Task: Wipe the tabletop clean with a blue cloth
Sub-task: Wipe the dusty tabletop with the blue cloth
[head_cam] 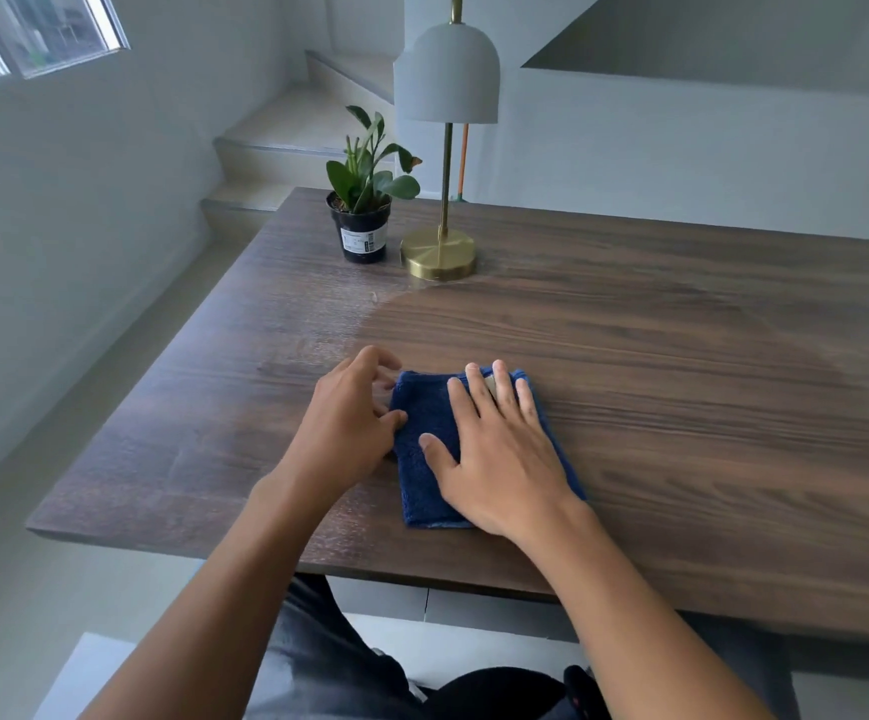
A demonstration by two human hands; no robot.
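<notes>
A folded blue cloth (pixel 424 433) lies flat on the dark wooden tabletop (pixel 682 387), near its front edge. My right hand (pixel 500 454) rests palm down on the cloth's right half, fingers spread. My left hand (pixel 349 423) sits at the cloth's left edge, fingers curled, with thumb and fingertips touching that edge. The tabletop looks dusty and pale on the left and back, darker in an arc to the right of the cloth.
A small potted plant (pixel 362 220) in a black pot and a lamp with a brass base (pixel 438 254) and white shade stand at the back left of the table. The table's left edge drops to the floor, with stairs (pixel 266 163) behind.
</notes>
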